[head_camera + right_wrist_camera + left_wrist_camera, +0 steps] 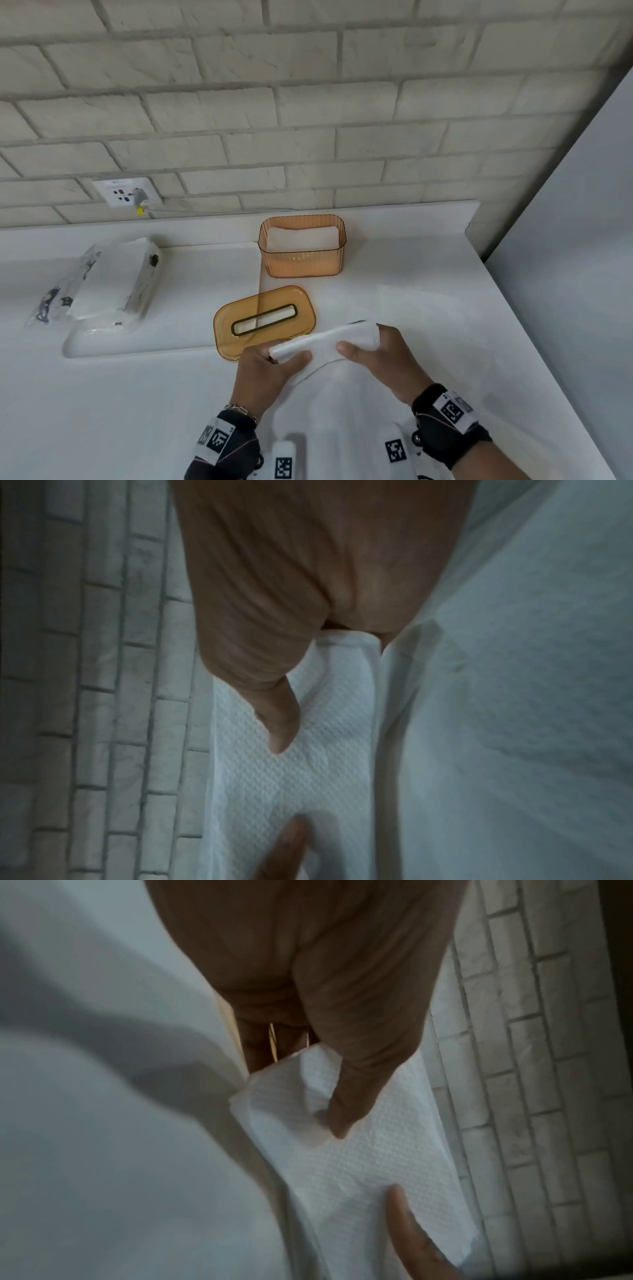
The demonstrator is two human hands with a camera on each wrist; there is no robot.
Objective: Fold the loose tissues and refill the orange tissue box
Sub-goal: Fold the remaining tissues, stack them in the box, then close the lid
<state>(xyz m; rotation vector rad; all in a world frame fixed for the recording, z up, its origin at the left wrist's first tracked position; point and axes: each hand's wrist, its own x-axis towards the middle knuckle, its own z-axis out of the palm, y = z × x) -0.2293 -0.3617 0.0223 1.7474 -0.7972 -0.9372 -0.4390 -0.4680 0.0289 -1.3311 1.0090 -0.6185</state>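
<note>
You pinch a folded tissue (325,342) between both hands: your left hand (263,373) nips its left end, thumb on top, and your right hand (380,356) clamps its right end. It spans the gap between your thumbs, raised above the white counter (137,411), near the orange lid (263,322). Pull too hard and the thin paper may tear; loosen either pinch and the fold could spring open. The orange tissue box (301,245) stands farther off, partly filled.
</note>
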